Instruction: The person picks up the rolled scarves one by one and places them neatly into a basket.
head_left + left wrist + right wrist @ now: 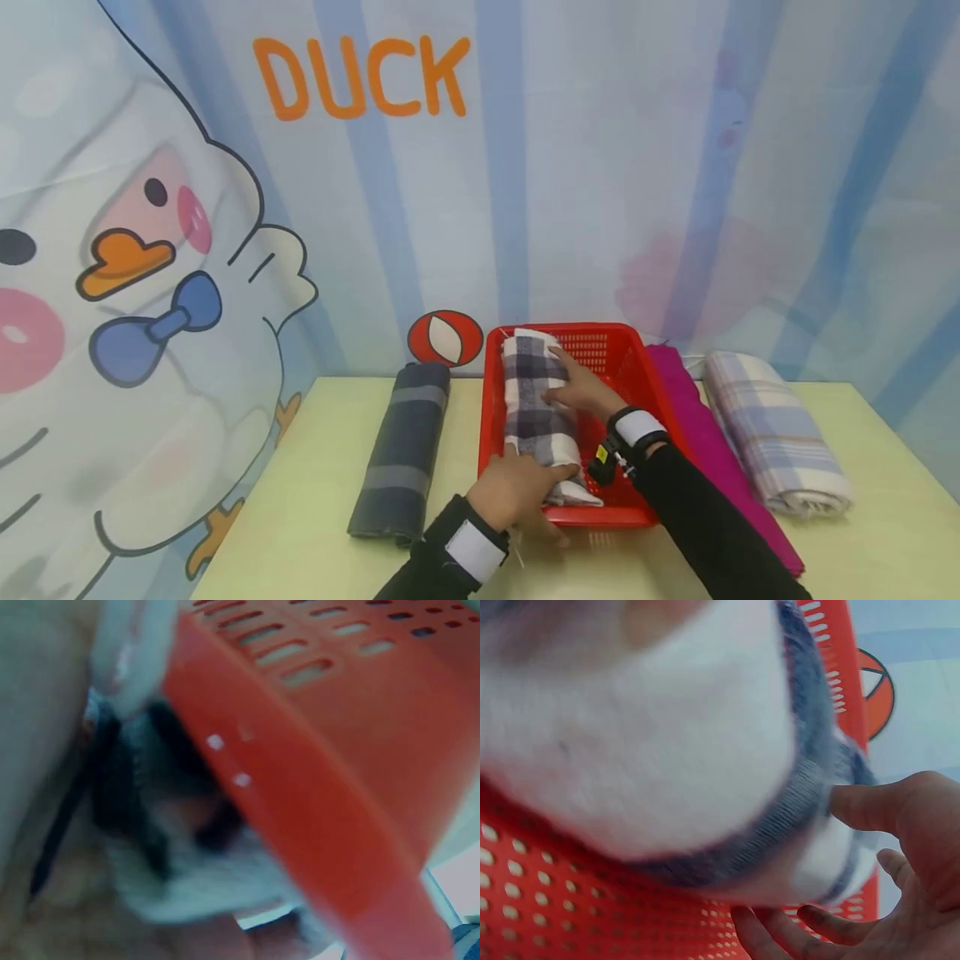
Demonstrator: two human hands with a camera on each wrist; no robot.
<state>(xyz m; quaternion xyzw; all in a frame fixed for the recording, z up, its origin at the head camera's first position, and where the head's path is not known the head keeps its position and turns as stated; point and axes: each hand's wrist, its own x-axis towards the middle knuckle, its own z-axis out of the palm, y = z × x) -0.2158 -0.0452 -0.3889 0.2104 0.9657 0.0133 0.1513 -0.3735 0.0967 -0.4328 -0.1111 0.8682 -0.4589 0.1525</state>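
A rolled black-and-white checked scarf (528, 400) lies lengthwise along the left side of a red plastic basket (491, 350). At its near end my left hand (517, 487) grips the roll by the basket's front rim. My right hand (585, 387) holds the scarf's right side toward the far end. In the right wrist view the thumb (870, 806) touches the scarf (645, 735) and the other fingers reach below it. Fabric and the red rim partly hide the left fingers in the blurred left wrist view.
A rolled dark grey striped scarf (401, 454) lies left of the basket. To the right are a folded magenta cloth (720, 458), alongside the basket, and a rolled pale plaid scarf (776, 429). All rest on a pale yellow table (292, 500) before a printed curtain (585, 167).
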